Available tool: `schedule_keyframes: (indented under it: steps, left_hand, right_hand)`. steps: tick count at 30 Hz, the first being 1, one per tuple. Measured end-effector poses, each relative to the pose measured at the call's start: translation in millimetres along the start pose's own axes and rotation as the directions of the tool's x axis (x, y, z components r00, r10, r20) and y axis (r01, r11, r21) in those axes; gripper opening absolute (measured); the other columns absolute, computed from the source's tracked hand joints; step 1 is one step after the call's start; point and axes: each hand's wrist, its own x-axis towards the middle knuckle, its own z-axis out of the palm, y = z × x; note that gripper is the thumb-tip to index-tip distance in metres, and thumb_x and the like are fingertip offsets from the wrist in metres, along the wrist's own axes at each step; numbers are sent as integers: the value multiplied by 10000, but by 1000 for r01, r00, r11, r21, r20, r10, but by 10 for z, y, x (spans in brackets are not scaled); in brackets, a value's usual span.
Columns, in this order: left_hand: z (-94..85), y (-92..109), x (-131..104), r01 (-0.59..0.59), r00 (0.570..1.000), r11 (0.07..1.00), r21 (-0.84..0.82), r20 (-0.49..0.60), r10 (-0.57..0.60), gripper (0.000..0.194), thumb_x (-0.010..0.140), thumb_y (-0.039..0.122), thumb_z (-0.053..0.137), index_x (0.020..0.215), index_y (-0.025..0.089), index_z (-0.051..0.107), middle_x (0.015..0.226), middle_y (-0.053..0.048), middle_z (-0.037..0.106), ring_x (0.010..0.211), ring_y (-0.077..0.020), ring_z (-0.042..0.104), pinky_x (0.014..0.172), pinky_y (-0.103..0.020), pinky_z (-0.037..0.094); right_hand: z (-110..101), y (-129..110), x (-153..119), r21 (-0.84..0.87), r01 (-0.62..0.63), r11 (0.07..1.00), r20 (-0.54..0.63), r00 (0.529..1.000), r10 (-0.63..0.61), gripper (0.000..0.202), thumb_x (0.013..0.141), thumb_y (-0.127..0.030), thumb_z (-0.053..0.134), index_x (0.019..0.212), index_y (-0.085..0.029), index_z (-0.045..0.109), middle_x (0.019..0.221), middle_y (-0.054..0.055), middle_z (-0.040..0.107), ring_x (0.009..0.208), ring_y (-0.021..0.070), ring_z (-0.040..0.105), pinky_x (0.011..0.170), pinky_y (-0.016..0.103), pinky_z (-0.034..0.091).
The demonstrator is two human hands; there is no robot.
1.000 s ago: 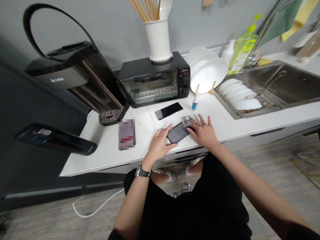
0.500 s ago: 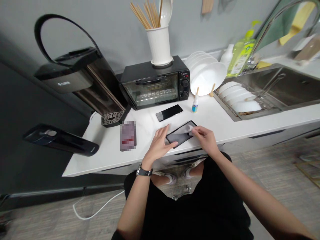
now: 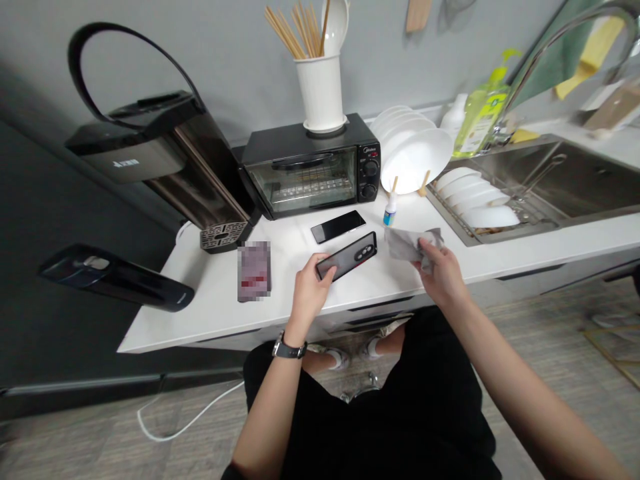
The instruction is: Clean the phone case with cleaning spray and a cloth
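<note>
My left hand (image 3: 311, 285) grips one end of a dark phone case (image 3: 349, 259) with camera holes at its far right end; its thumb lies across the near face. To the right, my right hand (image 3: 442, 269) pinches a crumpled grey cloth (image 3: 404, 245) that spreads out leftward over the counter, apart from the case. A black phone (image 3: 339, 227) lies flat just behind the case. Near the cloth stands a small white bottle (image 3: 390, 210) with a blue label. Left of my left hand is a blurred-out purplish packet (image 3: 254, 271).
A toaster oven (image 3: 310, 175) carries a white holder (image 3: 321, 93) of chopsticks. At left stand a tall black appliance (image 3: 170, 160) and a dark flask (image 3: 120, 279). White plates (image 3: 417, 157) stand beside the sink (image 3: 575, 180), which holds bowls. The white counter (image 3: 200, 328) ends close to my body.
The case has been turned over, so its outer back with the camera holes now shows. My right hand has moved away rightward with the cloth; my left hand has taken hold of the case's end.
</note>
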Motion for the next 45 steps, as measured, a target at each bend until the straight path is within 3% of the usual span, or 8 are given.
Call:
schedule_keyframes:
  steps: [8,12,20,27,33,37,42,45]
  left_hand:
    - [93,-118,-50,-135,984,990,37,126,129,261,1000,326,633,1132,179,803,914,-34,823,698,-159,699,685,-245,510]
    - [86,-78,-57,-172,976,980,105,150,155,267,1020,327,611,1141,185,802,926,-46,827,725,-177,720,673,-244,496]
    - [89,-131,-66,-206,966,913,353,223,132,167,831,60,665,719,141,758,744,-121,785,680,-245,720,657,-293,482]
    - [111,-98,-112,-276,953,942,194,180,242,277,1038,246,564,1219,267,773,1186,-56,811,1038,-239,786,885,-299,566]
    - [133,-83,-105,-207,975,958,199,125,185,266,1042,313,585,1217,258,778,1145,-69,820,1012,-268,796,873,-317,587]
    - [117,-100,-94,-224,968,942,249,167,186,260,1025,214,545,1098,235,794,1105,-80,826,976,-242,790,867,-304,580]
    - [102,-132,-81,-196,971,894,402,206,120,241,899,62,566,827,160,774,806,-118,796,743,-244,758,717,-299,542]
    - [102,-124,-90,-197,973,908,370,189,134,211,951,135,587,905,163,791,868,-116,814,799,-251,773,749,-299,542]
  right_hand:
    - [86,47,-64,-663,551,507,159,765,-624,470,997,-472,592,618,-228,456,537,-61,387,525,116,380,533,284,329]
    - [296,278,-113,-587,780,219,586,595,-550,260,1051,-304,498,935,-186,699,911,95,756,920,250,724,808,370,561]
    - [742,631,-600,-254,966,-45,928,230,-292,319,1072,-220,460,1287,-121,673,1415,192,675,1425,275,547,1235,589,383]
    - [347,442,-131,-495,830,-256,860,426,-282,463,1032,-522,537,1125,-86,661,1167,245,703,1177,375,615,1121,606,452]
    - [367,443,-103,-729,681,-73,644,645,-412,569,1043,-566,455,1313,-71,528,1411,295,555,1432,448,436,1170,708,354]
    - [660,571,-569,-621,783,-2,736,583,-345,533,1049,-448,456,1449,-96,470,1589,239,467,1592,426,213,1258,729,185]
    - [734,614,-713,-346,937,-42,925,334,-180,499,1000,-198,439,1491,-143,503,1548,143,566,1473,309,438,1287,562,232]
    - [579,530,-430,-353,923,-152,927,324,-188,450,971,-189,480,1411,-150,566,1411,147,652,1293,310,550,1186,505,357]
